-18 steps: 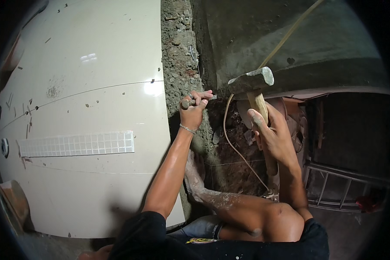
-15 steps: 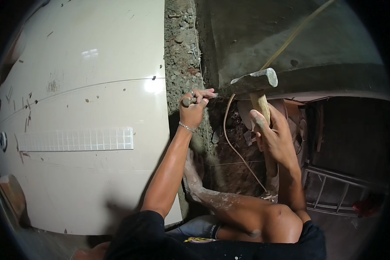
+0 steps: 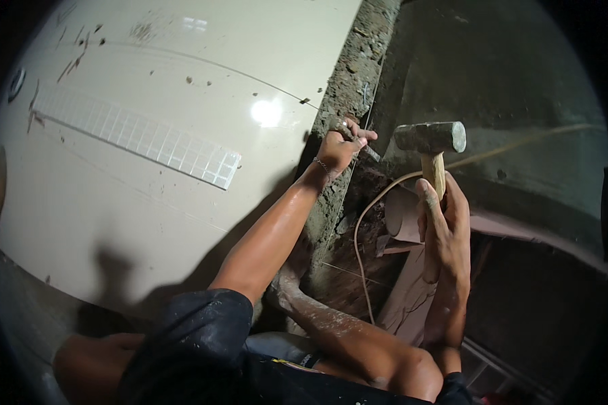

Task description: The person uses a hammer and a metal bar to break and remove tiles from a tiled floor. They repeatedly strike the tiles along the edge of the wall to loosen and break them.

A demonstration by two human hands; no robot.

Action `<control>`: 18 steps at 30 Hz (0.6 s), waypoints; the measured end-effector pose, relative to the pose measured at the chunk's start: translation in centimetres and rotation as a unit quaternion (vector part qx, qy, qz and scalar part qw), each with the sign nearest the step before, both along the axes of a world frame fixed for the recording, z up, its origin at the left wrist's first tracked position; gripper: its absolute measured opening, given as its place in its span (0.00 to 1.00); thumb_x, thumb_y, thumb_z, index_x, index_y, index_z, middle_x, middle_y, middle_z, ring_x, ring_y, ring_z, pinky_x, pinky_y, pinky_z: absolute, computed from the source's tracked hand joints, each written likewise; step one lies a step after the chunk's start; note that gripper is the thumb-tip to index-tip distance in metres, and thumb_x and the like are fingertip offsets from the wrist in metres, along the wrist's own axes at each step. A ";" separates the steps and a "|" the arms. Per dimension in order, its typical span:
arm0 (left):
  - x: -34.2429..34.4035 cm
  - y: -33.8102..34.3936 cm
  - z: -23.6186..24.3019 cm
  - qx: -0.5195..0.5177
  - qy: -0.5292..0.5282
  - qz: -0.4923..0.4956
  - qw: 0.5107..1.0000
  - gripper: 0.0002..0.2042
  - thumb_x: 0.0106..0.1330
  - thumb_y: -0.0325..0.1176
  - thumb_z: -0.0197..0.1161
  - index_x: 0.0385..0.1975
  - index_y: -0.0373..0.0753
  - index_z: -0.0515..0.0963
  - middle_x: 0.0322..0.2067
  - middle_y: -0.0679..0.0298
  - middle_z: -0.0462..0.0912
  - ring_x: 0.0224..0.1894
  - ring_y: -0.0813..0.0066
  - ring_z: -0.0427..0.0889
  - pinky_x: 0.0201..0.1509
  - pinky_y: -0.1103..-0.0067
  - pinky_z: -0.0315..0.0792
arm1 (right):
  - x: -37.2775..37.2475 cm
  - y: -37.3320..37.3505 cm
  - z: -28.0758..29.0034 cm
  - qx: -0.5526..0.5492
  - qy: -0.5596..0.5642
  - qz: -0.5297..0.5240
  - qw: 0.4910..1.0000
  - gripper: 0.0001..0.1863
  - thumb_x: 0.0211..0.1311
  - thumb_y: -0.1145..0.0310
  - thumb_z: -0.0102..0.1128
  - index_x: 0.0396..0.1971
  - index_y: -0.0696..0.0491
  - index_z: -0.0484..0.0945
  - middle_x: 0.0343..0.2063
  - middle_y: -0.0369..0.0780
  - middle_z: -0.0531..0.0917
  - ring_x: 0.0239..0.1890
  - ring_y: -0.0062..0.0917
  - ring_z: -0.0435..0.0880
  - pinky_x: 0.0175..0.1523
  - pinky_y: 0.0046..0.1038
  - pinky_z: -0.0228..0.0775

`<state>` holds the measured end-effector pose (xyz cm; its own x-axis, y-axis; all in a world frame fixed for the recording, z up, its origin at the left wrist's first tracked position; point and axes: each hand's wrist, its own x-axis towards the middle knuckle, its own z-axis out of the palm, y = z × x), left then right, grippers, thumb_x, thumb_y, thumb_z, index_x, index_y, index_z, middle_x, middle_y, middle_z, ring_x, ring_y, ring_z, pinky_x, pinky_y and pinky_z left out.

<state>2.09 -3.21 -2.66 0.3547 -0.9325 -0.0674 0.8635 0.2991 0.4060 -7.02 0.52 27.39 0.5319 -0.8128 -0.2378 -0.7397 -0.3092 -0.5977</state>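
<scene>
My left hand [image 3: 339, 152], with a chain bracelet at the wrist, grips a dirty metal chisel [image 3: 372, 154]. The chisel's tip points right toward the edge of the dark cement surface [image 3: 479, 88]; whether it touches that edge I cannot tell. My right hand [image 3: 447, 219] is wrapped round the wooden handle of a club hammer [image 3: 431, 138]. The hammer's heavy head is raised to the right of the chisel, apart from it. Beneath my left hand runs a strip of rough, broken mortar [image 3: 355, 71].
Glossy cream tiles [image 3: 182, 101] cover the left side, scattered with crumbs. On them lies a pale grid-patterned strip [image 3: 142, 138]. A thin string [image 3: 382, 64] follows the mortar strip. A tan cable [image 3: 359, 236] curves across the dirt. Metal rails [image 3: 493, 368] show at lower right.
The view has turned, so the mortar strip now slants to the right. Both hands keep their tools; the chisel now shows more of its length, and the hammer head stays raised.
</scene>
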 end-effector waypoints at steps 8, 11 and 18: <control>0.2 -0.5 -0.6 0.031 -0.067 0.004 0.997 0.13 0.74 0.14 0.57 0.40 0.43 0.64 0.50 0.52 0.90 0.58 0.69 0.86 0.62 0.72 0.77 | 7.0 -0.7 1.1 -0.125 0.154 0.135 0.971 0.16 0.77 0.61 0.65 0.42 0.61 0.75 0.20 0.48 0.76 0.23 0.27 0.67 0.31 0.33 0.66; 0.3 -0.3 -0.6 -0.002 -0.053 -0.006 0.999 0.13 0.73 0.14 0.57 0.40 0.43 0.64 0.51 0.53 0.90 0.56 0.69 0.87 0.59 0.71 0.78 | 9.7 -0.8 1.4 -0.145 0.208 0.199 0.947 0.15 0.76 0.62 0.65 0.42 0.60 0.75 0.21 0.50 0.77 0.22 0.32 0.72 0.32 0.36 0.67; 0.3 0.6 0.1 0.038 -0.041 0.049 0.997 0.15 0.71 0.12 0.55 0.41 0.44 0.62 0.49 0.50 0.90 0.57 0.68 0.86 0.57 0.73 0.78 | 13.9 -2.2 0.8 -0.087 0.264 0.292 0.915 0.15 0.76 0.64 0.64 0.37 0.61 0.72 0.26 0.56 0.82 0.28 0.52 0.84 0.36 0.45 0.71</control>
